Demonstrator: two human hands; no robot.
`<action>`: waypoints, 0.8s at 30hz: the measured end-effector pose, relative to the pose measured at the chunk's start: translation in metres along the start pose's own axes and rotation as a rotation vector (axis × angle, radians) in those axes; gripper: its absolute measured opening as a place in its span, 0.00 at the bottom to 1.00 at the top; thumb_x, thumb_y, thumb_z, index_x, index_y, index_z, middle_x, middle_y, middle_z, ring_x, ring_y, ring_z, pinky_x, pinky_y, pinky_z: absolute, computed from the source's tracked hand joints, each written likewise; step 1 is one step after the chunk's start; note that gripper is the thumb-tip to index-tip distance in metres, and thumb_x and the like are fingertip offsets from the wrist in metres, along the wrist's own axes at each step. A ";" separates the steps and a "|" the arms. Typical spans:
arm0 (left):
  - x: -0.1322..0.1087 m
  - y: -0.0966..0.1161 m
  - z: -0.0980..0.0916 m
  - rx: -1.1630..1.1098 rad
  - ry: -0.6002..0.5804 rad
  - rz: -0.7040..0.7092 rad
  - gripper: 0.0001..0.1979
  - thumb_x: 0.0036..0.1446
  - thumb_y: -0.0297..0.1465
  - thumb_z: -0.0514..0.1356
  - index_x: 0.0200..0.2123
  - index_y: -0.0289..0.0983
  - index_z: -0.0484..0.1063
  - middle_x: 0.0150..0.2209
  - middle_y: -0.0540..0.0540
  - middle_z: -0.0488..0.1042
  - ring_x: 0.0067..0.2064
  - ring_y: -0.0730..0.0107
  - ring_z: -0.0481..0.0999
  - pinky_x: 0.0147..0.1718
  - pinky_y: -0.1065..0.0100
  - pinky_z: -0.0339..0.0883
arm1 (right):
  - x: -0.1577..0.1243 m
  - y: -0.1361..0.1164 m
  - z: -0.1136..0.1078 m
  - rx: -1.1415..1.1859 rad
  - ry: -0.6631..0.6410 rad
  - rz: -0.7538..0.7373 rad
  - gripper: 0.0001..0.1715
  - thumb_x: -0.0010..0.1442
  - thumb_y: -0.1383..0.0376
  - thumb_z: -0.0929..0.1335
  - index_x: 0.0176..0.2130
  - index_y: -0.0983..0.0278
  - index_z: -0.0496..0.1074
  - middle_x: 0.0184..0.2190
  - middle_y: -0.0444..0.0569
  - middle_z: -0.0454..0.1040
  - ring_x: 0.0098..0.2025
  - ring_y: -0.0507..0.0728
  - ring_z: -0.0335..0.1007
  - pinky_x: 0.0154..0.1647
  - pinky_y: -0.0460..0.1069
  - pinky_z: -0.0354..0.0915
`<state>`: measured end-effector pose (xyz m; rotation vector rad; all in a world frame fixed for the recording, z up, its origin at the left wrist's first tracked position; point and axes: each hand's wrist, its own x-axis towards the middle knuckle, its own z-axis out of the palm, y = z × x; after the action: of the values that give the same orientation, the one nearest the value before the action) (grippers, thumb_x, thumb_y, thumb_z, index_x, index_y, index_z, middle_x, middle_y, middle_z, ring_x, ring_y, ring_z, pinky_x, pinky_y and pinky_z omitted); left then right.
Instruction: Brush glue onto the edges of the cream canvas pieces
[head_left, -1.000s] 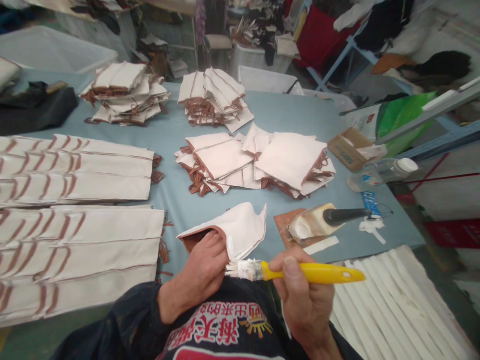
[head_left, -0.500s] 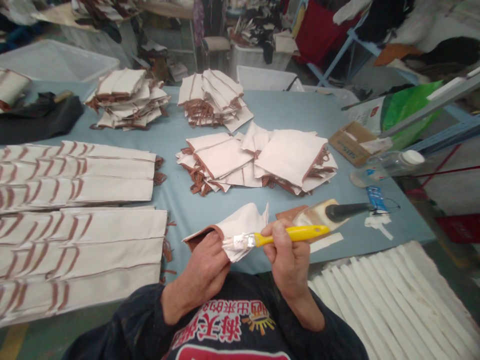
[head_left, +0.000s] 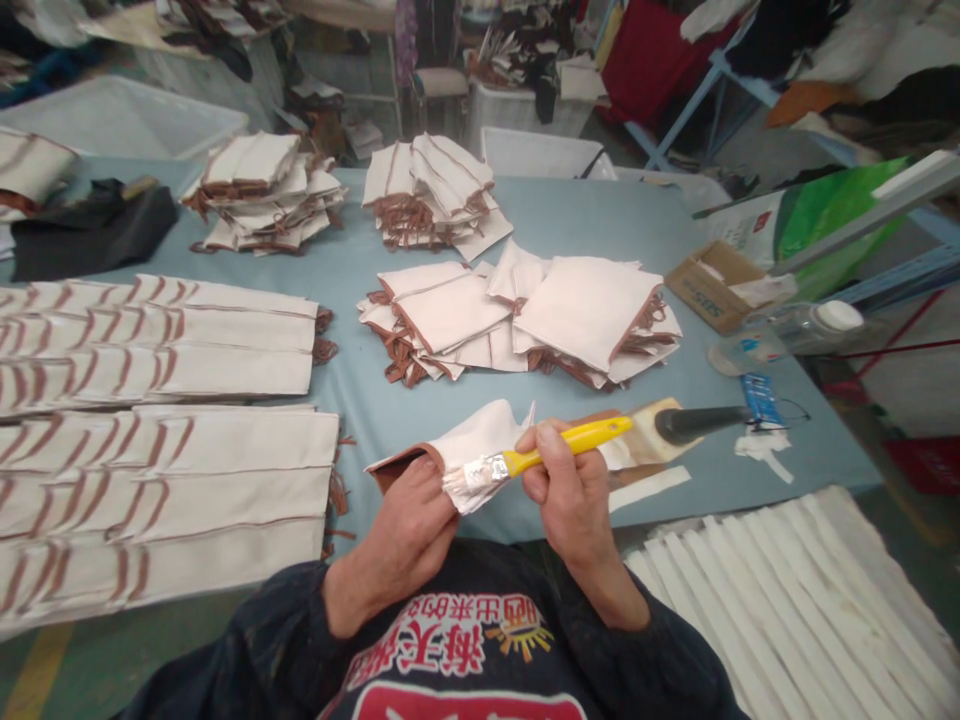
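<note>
My left hand (head_left: 409, 530) is closed on a white fabric piece (head_left: 480, 432) with a brown-edged opening, its fingertips partly hidden inside the brown fold. My right hand (head_left: 570, 490) grips a paintbrush (head_left: 596, 434) by its yellow handle. The brush's pale bristles, coated in white, lie against the edge of the piece beside my left fingers. Just right of my right hand, a dark-handled tool (head_left: 686, 424) rests across a pale, glue-stained container whose kind I cannot make out. A white strip (head_left: 649, 487) lies below it on the table.
Stacks of white, brown-trimmed pieces (head_left: 589, 305) lie ahead on the blue-green table (head_left: 600, 215). Overlapping rows (head_left: 247, 490) fill the left side. A cardboard box (head_left: 709, 290) and a clear plastic bottle (head_left: 787, 335) stand at right. White strips (head_left: 757, 590) lie at lower right.
The brush has shifted slightly left, its handle tilting more upward to the right, with my right hand following. My left hand keeps its hold on the fabric piece. The view has shifted slightly.
</note>
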<state>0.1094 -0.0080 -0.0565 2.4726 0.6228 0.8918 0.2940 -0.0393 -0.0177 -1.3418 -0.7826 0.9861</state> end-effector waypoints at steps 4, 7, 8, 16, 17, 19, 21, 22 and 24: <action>0.003 -0.003 0.000 -0.059 0.024 -0.021 0.25 0.66 0.16 0.51 0.62 0.36 0.73 0.48 0.36 0.83 0.50 0.54 0.79 0.53 0.53 0.74 | 0.002 -0.005 -0.008 0.036 -0.018 0.009 0.29 0.67 0.42 0.69 0.28 0.63 0.73 0.13 0.34 0.52 0.15 0.46 0.45 0.15 0.43 0.44; 0.004 -0.005 0.000 -0.147 0.009 -0.111 0.20 0.67 0.19 0.52 0.55 0.35 0.77 0.46 0.36 0.83 0.49 0.54 0.80 0.51 0.55 0.74 | 0.003 -0.007 -0.020 0.055 0.022 0.005 0.28 0.67 0.44 0.70 0.29 0.64 0.74 0.13 0.34 0.54 0.15 0.45 0.45 0.16 0.43 0.45; 0.005 -0.005 -0.001 -0.194 0.002 -0.180 0.17 0.68 0.21 0.52 0.51 0.35 0.79 0.43 0.37 0.82 0.46 0.55 0.80 0.48 0.56 0.74 | 0.003 -0.007 -0.024 0.059 0.048 -0.002 0.28 0.67 0.44 0.70 0.30 0.64 0.75 0.13 0.34 0.54 0.15 0.45 0.45 0.16 0.43 0.45; 0.047 -0.006 -0.031 -0.814 0.014 -0.954 0.14 0.63 0.42 0.62 0.32 0.38 0.70 0.21 0.57 0.62 0.21 0.77 0.57 0.20 0.73 0.50 | 0.014 -0.018 -0.028 0.126 0.126 -0.234 0.23 0.70 0.49 0.71 0.31 0.62 0.76 0.15 0.35 0.58 0.15 0.46 0.50 0.16 0.43 0.49; 0.052 -0.004 -0.035 -0.863 0.009 -0.970 0.15 0.61 0.43 0.63 0.32 0.38 0.69 0.21 0.58 0.61 0.20 0.78 0.55 0.19 0.74 0.48 | 0.015 -0.021 -0.025 0.128 0.113 -0.280 0.22 0.70 0.50 0.70 0.31 0.62 0.76 0.15 0.36 0.60 0.15 0.46 0.52 0.16 0.43 0.49; 0.060 -0.001 -0.041 -0.940 -0.006 -0.966 0.16 0.58 0.44 0.66 0.32 0.38 0.69 0.21 0.58 0.61 0.20 0.80 0.54 0.19 0.75 0.46 | 0.017 -0.025 -0.018 0.123 0.068 -0.370 0.21 0.72 0.51 0.70 0.32 0.61 0.77 0.16 0.37 0.62 0.16 0.47 0.54 0.16 0.43 0.51; 0.063 0.003 -0.044 -0.999 -0.044 -0.964 0.17 0.56 0.44 0.67 0.33 0.37 0.69 0.22 0.58 0.62 0.20 0.81 0.53 0.18 0.75 0.45 | 0.020 -0.024 -0.012 0.090 0.004 -0.448 0.20 0.73 0.52 0.68 0.34 0.61 0.77 0.17 0.37 0.63 0.16 0.48 0.57 0.18 0.43 0.54; 0.063 0.004 -0.044 -1.020 -0.073 -0.972 0.17 0.56 0.44 0.68 0.34 0.37 0.70 0.21 0.58 0.62 0.19 0.82 0.52 0.18 0.76 0.45 | 0.022 -0.022 -0.010 0.057 -0.030 -0.484 0.19 0.74 0.53 0.68 0.35 0.60 0.78 0.17 0.37 0.64 0.17 0.48 0.58 0.18 0.44 0.56; 0.059 0.004 -0.044 -1.056 -0.136 -1.001 0.18 0.55 0.45 0.68 0.33 0.37 0.70 0.20 0.58 0.62 0.18 0.82 0.53 0.17 0.76 0.45 | 0.027 -0.017 -0.008 -0.039 -0.087 -0.556 0.17 0.75 0.55 0.67 0.37 0.60 0.78 0.19 0.38 0.66 0.18 0.49 0.61 0.20 0.45 0.59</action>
<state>0.1218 0.0318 0.0039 1.0410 0.8876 0.4210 0.3144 -0.0177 -0.0044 -1.0305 -1.1671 0.5891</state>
